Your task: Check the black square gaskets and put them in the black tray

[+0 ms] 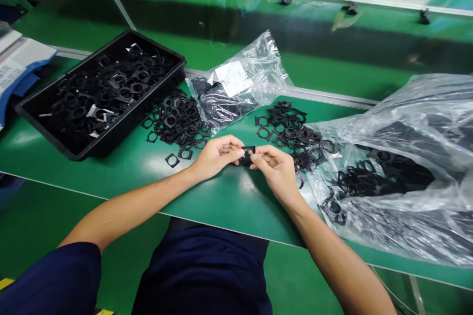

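Black square gasket (248, 155) sits pinched between the hands, just above the green workbench (229, 211), its edge held by the closed thumb and forefinger of the right hand (276, 172) while the curled fingers of the left hand (216, 157) grip the other side. Just beside the right hand, a loose heap of matching gaskets (297, 138) spreads toward a large open plastic bag (402, 202), which holds a dark mass of more parts, with a few spilling at its mouth. Left of the hands lies a second loose heap (177, 120), with a few stray gaskets (172, 160) apart at its near edge. Beyond it, a clear bag with a white label (232, 91) holds more black parts, and a black tray (99, 142) holds a deep layer of them, some silvery bits among it. So far, much of the stock lies unsorted, and nothing shows a finished batch.
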The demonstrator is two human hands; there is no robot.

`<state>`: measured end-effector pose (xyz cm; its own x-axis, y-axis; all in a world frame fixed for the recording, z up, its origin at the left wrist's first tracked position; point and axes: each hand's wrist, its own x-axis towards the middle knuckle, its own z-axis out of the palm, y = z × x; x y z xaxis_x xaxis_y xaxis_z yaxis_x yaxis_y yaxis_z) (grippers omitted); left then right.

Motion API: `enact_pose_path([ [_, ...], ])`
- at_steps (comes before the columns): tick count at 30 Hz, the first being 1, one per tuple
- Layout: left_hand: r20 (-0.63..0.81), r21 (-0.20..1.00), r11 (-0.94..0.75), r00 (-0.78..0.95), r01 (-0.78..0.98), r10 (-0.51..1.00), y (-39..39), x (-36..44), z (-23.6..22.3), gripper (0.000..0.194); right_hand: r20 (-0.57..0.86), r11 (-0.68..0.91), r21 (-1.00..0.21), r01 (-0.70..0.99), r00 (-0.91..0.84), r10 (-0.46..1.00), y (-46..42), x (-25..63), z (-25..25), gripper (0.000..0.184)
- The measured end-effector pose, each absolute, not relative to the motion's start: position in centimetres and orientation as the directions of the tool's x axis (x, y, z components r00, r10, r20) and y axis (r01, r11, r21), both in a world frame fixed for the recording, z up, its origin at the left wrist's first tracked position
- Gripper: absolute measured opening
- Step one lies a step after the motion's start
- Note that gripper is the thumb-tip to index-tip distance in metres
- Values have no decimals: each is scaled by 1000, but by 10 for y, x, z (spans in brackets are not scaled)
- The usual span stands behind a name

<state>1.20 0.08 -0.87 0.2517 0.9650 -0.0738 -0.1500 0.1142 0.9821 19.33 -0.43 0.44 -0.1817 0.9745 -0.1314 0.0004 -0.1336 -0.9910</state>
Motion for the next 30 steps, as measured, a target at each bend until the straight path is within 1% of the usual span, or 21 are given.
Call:
enact_pose_path([
  [4,-79,982,118,249,-147,965,0,13,-9,40,-128,-132,-991,-11,-176,976,-4,193,5,24],
  [10,-94,976,138,248,-167,964,-1,14,-8,39,-128,-134,-991,-21,-169,977,-3,193,4,24],
  [18,-108,975,153,261,-158,959,-1,14,-9,39,-124,-132,-991,-33,-175,977,-4,193,1,17],
  [30,-109,974,154,256,-165,961,-1,15,-8,39,-125,-128,-992,-8,-168,978,-4,193,2,21],
])
